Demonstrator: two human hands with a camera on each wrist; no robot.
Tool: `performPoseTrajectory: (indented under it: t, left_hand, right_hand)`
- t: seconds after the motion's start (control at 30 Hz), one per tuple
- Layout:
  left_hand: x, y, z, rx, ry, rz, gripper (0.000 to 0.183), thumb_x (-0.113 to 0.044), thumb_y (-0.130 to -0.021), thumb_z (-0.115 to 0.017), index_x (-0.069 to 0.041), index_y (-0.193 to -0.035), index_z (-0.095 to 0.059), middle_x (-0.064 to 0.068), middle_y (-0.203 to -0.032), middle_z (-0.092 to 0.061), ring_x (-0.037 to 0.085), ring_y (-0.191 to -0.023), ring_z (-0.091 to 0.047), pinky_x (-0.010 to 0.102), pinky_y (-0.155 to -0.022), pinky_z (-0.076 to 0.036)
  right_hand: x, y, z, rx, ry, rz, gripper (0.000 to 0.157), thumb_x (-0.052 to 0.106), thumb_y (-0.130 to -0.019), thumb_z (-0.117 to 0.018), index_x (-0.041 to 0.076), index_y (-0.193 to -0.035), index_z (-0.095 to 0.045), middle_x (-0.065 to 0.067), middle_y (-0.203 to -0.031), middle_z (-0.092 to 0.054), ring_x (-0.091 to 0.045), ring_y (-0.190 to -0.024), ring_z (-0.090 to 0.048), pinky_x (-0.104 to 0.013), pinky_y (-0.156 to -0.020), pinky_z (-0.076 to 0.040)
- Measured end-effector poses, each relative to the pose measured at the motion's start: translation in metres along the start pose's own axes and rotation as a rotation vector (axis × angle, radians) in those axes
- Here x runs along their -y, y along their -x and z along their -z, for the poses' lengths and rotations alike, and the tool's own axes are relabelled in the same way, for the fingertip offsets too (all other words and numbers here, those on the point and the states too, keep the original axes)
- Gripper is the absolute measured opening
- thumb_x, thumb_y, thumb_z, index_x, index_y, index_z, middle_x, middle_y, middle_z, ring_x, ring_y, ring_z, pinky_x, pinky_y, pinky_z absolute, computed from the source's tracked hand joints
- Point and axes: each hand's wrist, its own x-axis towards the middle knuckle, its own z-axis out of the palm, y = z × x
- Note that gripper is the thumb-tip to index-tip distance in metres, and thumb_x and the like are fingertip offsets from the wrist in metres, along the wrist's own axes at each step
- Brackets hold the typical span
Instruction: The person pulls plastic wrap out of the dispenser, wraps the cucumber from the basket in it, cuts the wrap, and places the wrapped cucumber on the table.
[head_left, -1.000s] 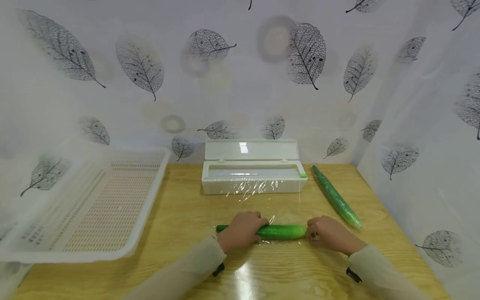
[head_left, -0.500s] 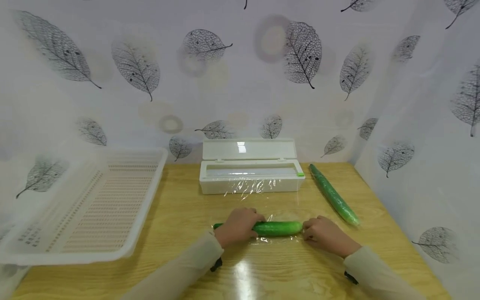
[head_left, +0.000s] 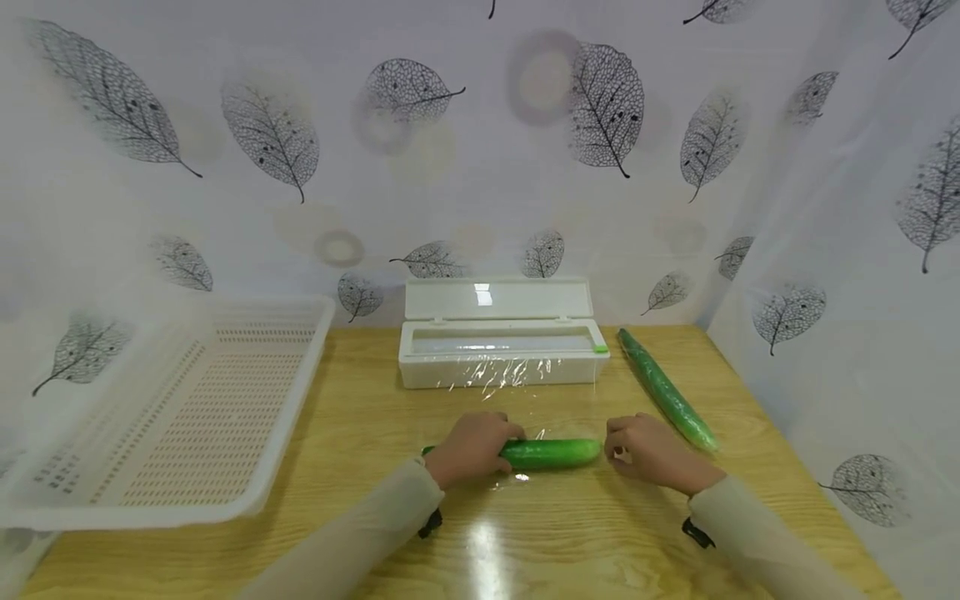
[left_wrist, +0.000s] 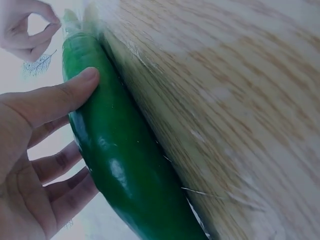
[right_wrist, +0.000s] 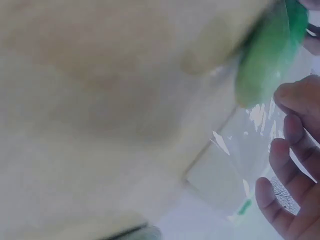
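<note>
A green cucumber [head_left: 551, 453] lies crosswise on the wooden table, covered with clear plastic wrap [head_left: 525, 410] that runs back to a white wrap dispenser [head_left: 502, 372]. My left hand [head_left: 474, 450] grips its left-middle part. In the left wrist view the thumb [left_wrist: 80, 90] lies along the top and the fingers curve round the far side. Just off the pale right end is my right hand [head_left: 651, 452], fingers loosely bent. The right wrist view shows its thumb and fingertips [right_wrist: 280, 150] apart from each other, close to shiny film at the cucumber's end.
At the back the dispenser's lid [head_left: 498, 298] stands raised, with a green tab [head_left: 601, 349] at its right end. A second, film-wrapped cucumber [head_left: 666, 390] lies slanted at the right. A white slotted basket [head_left: 258, 479] stands at the left. Leaf-patterned curtain [head_left: 480, 167] hangs behind.
The right hand has loosened from the cucumber's right end and risen slightly away. The cucumber and left hand have shifted slightly back and left in view; the left hand keeps its grip.
</note>
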Motion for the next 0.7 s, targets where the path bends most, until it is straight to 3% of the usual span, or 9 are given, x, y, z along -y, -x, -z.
performPoseTrajectory:
  t: [0.33, 0.57, 0.7]
  left_hand:
    - [0.003, -0.005, 0.001, 0.031, 0.033, 0.006, 0.044, -0.032, -0.075, -0.076, -0.021, -0.116, -0.065, -0.005, -0.094, -0.066, 0.004, -0.077, -0.055, 0.017, -0.066, -0.046]
    - [0.018, -0.012, -0.001, 0.096, 0.098, -0.008, 0.041, -0.030, -0.084, -0.067, -0.015, -0.121, -0.059, -0.002, -0.105, -0.068, 0.008, -0.087, -0.062, 0.021, -0.076, -0.051]
    - [0.019, -0.012, 0.000, 0.084, 0.100, 0.000, 0.035, -0.028, -0.086, -0.065, -0.015, -0.118, -0.059, -0.002, -0.104, -0.064, 0.009, -0.089, -0.059, 0.021, -0.078, -0.050]
  right_hand:
    - [-0.013, -0.027, 0.009, 0.082, -0.038, -0.020, 0.017, 0.006, -0.073, -0.073, 0.020, -0.068, -0.065, 0.010, -0.069, -0.054, 0.002, -0.058, -0.047, -0.020, -0.055, -0.042]
    - [-0.018, -0.032, 0.013, 0.107, -0.067, -0.056, 0.018, 0.004, -0.075, -0.071, 0.019, -0.069, -0.064, 0.009, -0.071, -0.054, -0.001, -0.061, -0.049, -0.017, -0.054, -0.043]
    - [-0.018, -0.032, 0.015, 0.105, -0.055, -0.069, 0.018, 0.004, -0.076, -0.071, 0.020, -0.069, -0.063, 0.009, -0.071, -0.054, -0.001, -0.061, -0.049, -0.018, -0.054, -0.042]
